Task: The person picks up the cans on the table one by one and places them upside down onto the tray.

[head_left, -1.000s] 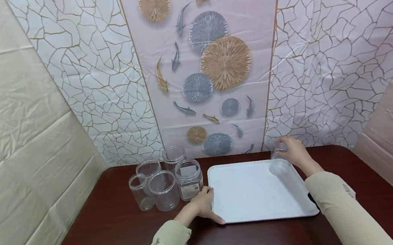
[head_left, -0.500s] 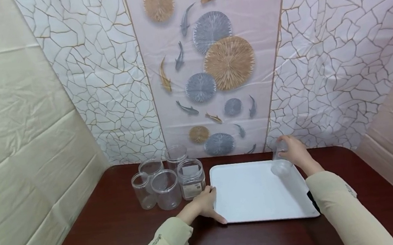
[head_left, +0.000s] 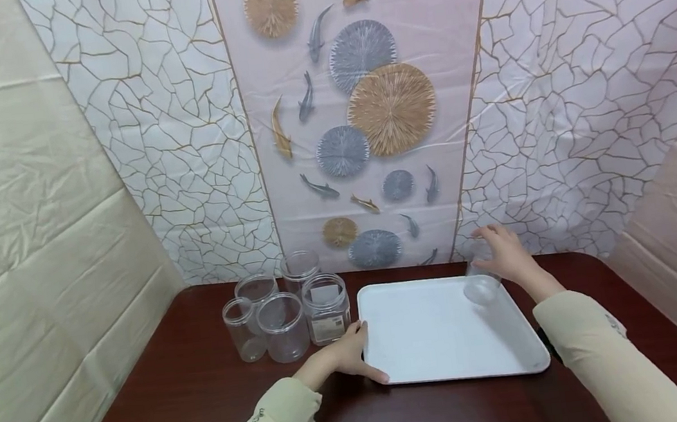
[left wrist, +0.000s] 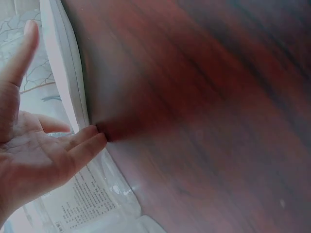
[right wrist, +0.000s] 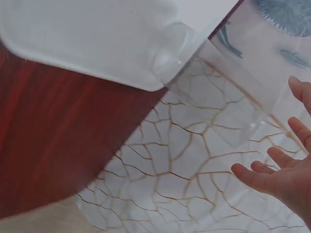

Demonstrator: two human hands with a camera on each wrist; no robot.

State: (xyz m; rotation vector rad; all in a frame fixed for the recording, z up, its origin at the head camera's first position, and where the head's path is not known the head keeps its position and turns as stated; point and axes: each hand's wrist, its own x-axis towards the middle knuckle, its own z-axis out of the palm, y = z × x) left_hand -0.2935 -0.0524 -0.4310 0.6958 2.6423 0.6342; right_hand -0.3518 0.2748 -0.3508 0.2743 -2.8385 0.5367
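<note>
A white tray (head_left: 454, 344) lies on the dark red table, with a clear, narrow, tall jar (head_left: 481, 289) upright at its far right corner. My right hand (head_left: 507, 258) is right by the top of that jar. In the right wrist view the fingers of the right hand (right wrist: 282, 177) are spread and apart from the jar (right wrist: 228, 97). At the tray's left side, my left hand (head_left: 348, 352) touches the edge, thumb at the near corner. The left wrist view shows the left hand (left wrist: 39, 150) with extended fingers, two tips low against the tray's side (left wrist: 68, 63).
Left of the tray stands a group of several clear jars, among them a labelled jar (head_left: 327, 316) close to my left hand, a wide jar (head_left: 284, 335) and a slim jar (head_left: 244, 333). Patterned cloth (head_left: 200, 150) hangs behind the table's far edge (head_left: 408, 272).
My right hand has loosened its fingers from the tall jar and lifted slightly away. The jar stays at the tray's corner. My left hand keeps its place at the tray's edge.
</note>
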